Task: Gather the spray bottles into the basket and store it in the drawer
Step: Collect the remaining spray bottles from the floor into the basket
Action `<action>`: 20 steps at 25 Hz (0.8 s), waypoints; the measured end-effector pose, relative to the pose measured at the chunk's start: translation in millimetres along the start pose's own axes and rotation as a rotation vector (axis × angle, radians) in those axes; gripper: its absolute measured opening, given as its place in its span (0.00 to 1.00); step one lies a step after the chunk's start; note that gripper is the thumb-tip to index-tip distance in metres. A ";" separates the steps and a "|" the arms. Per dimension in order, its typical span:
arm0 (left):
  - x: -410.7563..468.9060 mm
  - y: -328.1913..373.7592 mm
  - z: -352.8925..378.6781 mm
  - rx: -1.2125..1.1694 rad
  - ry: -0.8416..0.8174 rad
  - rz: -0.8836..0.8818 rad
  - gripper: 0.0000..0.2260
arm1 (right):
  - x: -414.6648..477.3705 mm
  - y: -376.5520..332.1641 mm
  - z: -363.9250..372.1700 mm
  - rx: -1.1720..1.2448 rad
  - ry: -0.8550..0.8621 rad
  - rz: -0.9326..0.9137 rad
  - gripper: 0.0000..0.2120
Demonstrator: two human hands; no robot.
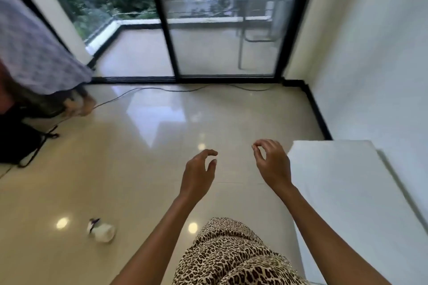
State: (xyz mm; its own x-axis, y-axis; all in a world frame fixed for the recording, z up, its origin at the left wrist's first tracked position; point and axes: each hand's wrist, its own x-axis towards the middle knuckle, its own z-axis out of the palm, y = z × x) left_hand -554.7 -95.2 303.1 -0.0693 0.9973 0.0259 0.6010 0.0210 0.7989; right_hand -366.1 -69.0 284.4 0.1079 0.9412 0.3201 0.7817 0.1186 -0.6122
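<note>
Both my left hand (199, 170) and right hand (272, 162) hang empty, fingers loosely curled apart; one spray bottle (102, 231) lies toppled on the floor (139, 146), probably my next pickup.

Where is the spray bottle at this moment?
In the head view, the spray bottle lies on its side on the floor, lower left, apart from the empty left hand.

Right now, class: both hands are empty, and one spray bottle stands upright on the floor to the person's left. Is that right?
Not quite. The head view shows the spray bottle lying on its side, not upright. The rest holds: left hand and right hand are empty, and the bottle is on the floor to the left.
</note>
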 end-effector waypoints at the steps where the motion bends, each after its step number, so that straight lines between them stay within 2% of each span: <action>1: -4.0 -16.4 -15.0 -0.007 0.041 -0.048 0.08 | 3.7 -16.5 18.4 0.017 -0.047 -0.039 0.04; 8: -28.6 -118.3 -104.7 -0.016 0.336 -0.358 0.08 | 21.7 -133.7 138.8 0.109 -0.336 -0.320 0.05; 10: -28.4 -128.7 -114.4 -0.015 0.344 -0.411 0.08 | 23.9 -149.1 155.3 0.110 -0.379 -0.339 0.05; 12: -17.0 -158.6 -136.3 -0.053 0.406 -0.494 0.08 | 35.9 -180.4 200.5 0.144 -0.462 -0.409 0.06; 15: -2.3 -191.6 -161.6 -0.074 0.466 -0.626 0.07 | 52.1 -219.2 254.8 0.167 -0.584 -0.419 0.06; 20: 10.3 -249.4 -195.3 -0.106 0.490 -0.779 0.06 | 54.4 -265.8 334.0 0.143 -0.755 -0.469 0.08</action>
State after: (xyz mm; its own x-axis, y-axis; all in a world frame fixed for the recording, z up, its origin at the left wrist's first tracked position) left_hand -860.9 -104.0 221.5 -0.7667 0.5626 -0.3093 0.1694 0.6420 0.7478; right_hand -773.1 56.4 223.1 -0.6748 0.7374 0.0306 0.5546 0.5340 -0.6382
